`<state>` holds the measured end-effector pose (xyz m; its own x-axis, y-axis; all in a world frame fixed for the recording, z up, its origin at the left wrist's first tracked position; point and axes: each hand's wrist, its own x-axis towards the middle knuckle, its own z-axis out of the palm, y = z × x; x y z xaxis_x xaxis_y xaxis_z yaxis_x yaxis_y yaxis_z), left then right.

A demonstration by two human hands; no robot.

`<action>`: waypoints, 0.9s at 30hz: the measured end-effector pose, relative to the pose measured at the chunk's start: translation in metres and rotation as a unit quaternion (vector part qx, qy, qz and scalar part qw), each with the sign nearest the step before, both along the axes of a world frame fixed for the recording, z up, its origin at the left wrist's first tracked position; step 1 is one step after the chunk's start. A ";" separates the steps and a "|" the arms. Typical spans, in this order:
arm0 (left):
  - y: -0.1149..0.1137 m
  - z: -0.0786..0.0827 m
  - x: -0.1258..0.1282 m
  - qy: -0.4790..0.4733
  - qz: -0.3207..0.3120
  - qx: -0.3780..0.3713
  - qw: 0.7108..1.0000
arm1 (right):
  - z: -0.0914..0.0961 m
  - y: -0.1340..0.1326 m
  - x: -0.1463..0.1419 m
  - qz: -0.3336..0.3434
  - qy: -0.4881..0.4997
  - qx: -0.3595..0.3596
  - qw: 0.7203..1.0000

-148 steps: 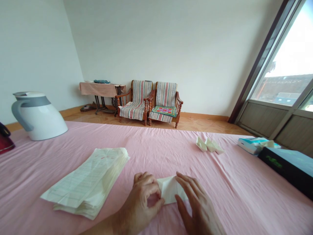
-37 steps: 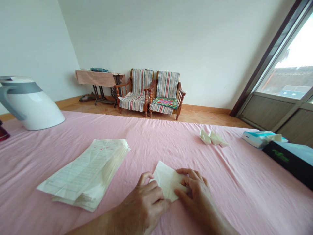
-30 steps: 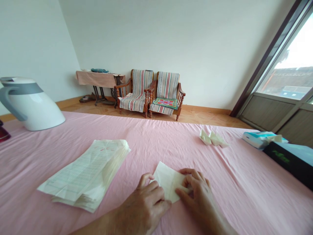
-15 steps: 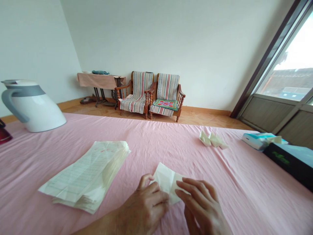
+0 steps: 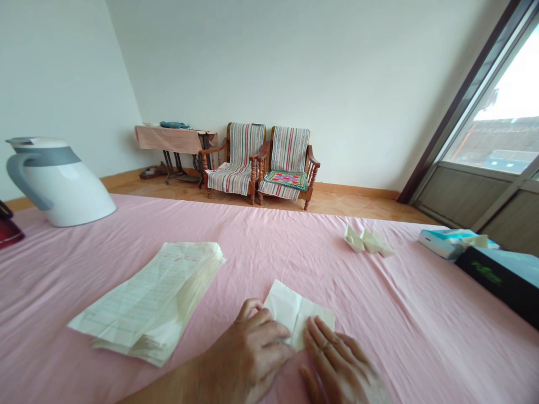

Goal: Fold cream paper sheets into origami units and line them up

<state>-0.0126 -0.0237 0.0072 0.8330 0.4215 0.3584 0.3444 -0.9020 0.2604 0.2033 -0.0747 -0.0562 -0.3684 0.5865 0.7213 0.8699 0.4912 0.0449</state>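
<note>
A small folded white paper [image 5: 295, 311] lies on the pink tablecloth [image 5: 269, 247] near the front edge. My left hand [image 5: 252, 350] rests with curled fingers on the paper's left side, pinning it down. The flat fingers of my right hand [image 5: 337, 367] lie on the paper's near right part, pressing it to the cloth. A stack of lined paper sheets [image 5: 155, 300] sits just left of my hands. Two folded paper boats [image 5: 368, 241] stand farther back on the right.
A white jug with a grey handle [image 5: 59, 182] stands at the far left, next to a dark red object [image 5: 8, 233]. At the right edge are a tissue box [image 5: 452, 242] and a black box [image 5: 501, 278]. Beyond the table: two striped chairs [image 5: 263, 168], a small table and a window.
My right hand slid back toward me and flattened, uncovering more of the paper's right side. Earlier its fingers were curled on the fold. My left hand has stayed put.
</note>
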 end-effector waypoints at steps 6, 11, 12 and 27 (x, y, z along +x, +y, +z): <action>0.011 0.005 -0.009 0.014 -0.002 -0.023 1.000 | 0.005 0.003 0.008 0.020 -0.037 -0.024 0.999; 0.018 -0.001 -0.010 0.014 0.003 0.065 0.998 | 0.002 0.003 0.006 0.016 -0.047 -0.059 0.997; 0.020 -0.003 -0.010 0.015 0.002 0.090 0.996 | 0.002 0.002 0.004 0.015 -0.042 -0.071 0.997; 0.018 -0.003 -0.008 0.064 -0.036 0.197 0.978 | 0.005 0.004 -0.006 0.083 0.050 -0.183 0.978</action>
<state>-0.0206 -0.0060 0.0045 0.9042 0.2111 0.3714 0.2837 -0.9467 -0.1526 0.1976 -0.0710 -0.0513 -0.4182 0.7503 0.5120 0.7680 0.5931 -0.2418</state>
